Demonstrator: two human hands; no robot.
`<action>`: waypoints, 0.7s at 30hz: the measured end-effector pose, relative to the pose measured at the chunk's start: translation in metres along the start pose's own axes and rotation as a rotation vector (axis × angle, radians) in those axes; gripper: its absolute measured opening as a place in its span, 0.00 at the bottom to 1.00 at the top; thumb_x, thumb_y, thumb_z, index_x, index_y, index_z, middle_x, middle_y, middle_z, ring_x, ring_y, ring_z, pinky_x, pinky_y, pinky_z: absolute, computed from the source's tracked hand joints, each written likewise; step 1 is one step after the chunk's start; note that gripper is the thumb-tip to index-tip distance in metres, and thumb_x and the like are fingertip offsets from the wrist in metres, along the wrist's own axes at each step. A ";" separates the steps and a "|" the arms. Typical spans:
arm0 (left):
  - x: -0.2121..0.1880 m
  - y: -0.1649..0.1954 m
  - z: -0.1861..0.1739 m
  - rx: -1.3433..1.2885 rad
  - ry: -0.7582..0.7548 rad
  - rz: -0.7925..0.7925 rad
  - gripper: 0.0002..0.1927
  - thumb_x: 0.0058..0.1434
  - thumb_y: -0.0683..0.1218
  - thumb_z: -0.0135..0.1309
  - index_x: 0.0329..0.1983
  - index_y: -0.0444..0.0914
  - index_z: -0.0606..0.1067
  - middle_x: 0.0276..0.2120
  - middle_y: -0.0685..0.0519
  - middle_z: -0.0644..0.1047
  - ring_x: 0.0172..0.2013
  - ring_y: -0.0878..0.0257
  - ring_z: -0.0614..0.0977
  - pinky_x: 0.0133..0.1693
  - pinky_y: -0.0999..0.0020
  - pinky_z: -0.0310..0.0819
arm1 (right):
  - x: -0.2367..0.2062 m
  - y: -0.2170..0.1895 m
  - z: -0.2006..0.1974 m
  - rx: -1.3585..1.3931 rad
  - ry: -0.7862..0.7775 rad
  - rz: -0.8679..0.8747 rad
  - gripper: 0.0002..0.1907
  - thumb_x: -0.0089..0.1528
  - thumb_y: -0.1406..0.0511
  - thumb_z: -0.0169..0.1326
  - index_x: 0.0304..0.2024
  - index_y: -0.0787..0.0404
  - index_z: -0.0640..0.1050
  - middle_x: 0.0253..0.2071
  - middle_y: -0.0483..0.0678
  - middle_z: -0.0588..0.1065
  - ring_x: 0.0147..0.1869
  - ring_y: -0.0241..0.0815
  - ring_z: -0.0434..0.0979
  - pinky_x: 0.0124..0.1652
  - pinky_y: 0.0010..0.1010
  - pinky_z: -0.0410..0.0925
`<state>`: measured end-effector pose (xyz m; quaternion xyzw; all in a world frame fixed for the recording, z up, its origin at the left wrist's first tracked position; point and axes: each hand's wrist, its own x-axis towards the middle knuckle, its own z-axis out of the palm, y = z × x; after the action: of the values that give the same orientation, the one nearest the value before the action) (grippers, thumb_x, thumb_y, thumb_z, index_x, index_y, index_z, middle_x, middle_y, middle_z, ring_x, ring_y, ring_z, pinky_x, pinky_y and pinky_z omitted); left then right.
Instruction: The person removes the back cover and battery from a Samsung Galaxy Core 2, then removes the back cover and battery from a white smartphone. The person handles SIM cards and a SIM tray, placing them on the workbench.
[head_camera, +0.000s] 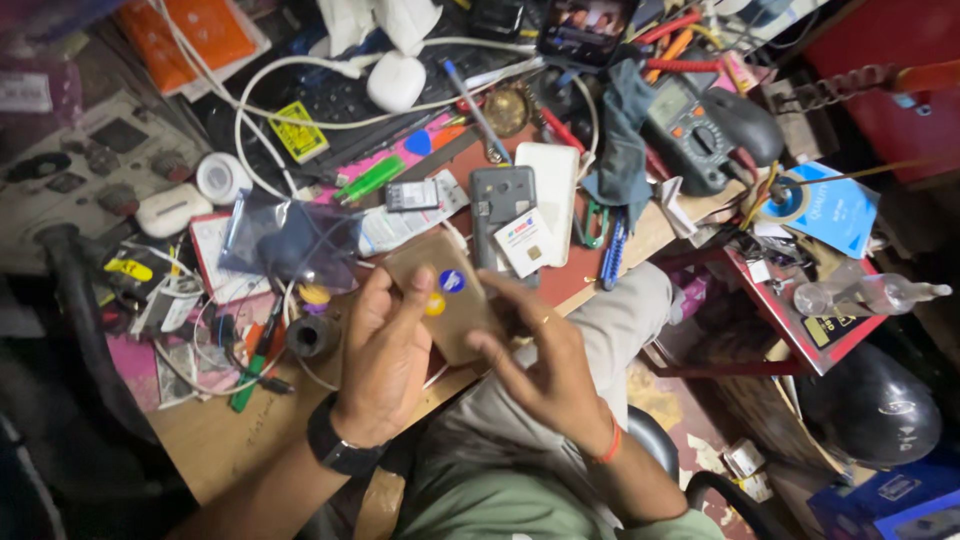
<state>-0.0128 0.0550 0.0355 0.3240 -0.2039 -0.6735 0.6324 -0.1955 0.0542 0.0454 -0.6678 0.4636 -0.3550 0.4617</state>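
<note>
My left hand (382, 352) and my right hand (545, 362) hold between them a tan phone (448, 293), back side up, with a blue and a yellow round sticker on it. The left thumb lies on the phone's back; the right fingers grip its right edge. A black watch is on my left wrist and an orange band on my right. Just beyond the phone, a grey opened phone (500, 205) lies on the bench with a white card (526, 243) on it, next to a white flat cover (552, 190).
The wooden bench (215, 440) is crowded: a multimeter (692, 130), white earbud cases (396, 80), white cables, a clear plastic bag (285, 240), a tape roll (312, 336), a green pen, a lit phone (586, 25). A clear bottle (860, 293) and a black helmet (868, 405) sit at right.
</note>
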 end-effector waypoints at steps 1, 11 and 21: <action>-0.001 0.001 0.001 -0.037 -0.002 0.002 0.21 0.73 0.48 0.52 0.63 0.31 0.67 0.54 0.48 0.75 0.54 0.61 0.76 0.58 0.60 0.70 | 0.003 0.005 0.005 -0.027 0.063 0.048 0.28 0.62 0.67 0.64 0.63 0.66 0.74 0.39 0.49 0.79 0.41 0.36 0.78 0.42 0.28 0.72; -0.004 0.006 0.003 -0.261 -0.280 -0.276 0.40 0.75 0.66 0.30 0.76 0.31 0.56 0.70 0.42 0.66 0.69 0.52 0.67 0.72 0.51 0.55 | 0.009 0.029 -0.013 0.368 0.040 0.010 0.21 0.65 0.72 0.58 0.61 0.69 0.74 0.53 0.50 0.78 0.57 0.37 0.78 0.56 0.29 0.71; -0.004 0.008 -0.006 -0.159 -0.497 -0.279 0.44 0.74 0.71 0.29 0.82 0.40 0.47 0.67 0.47 0.67 0.68 0.57 0.69 0.73 0.50 0.59 | 0.029 -0.003 -0.008 -0.263 0.151 -0.367 0.24 0.62 0.76 0.58 0.61 0.64 0.74 0.56 0.54 0.73 0.59 0.47 0.75 0.57 0.34 0.70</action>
<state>-0.0028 0.0584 0.0378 0.1237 -0.2526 -0.8265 0.4876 -0.1930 0.0251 0.0517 -0.7669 0.4097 -0.4184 0.2625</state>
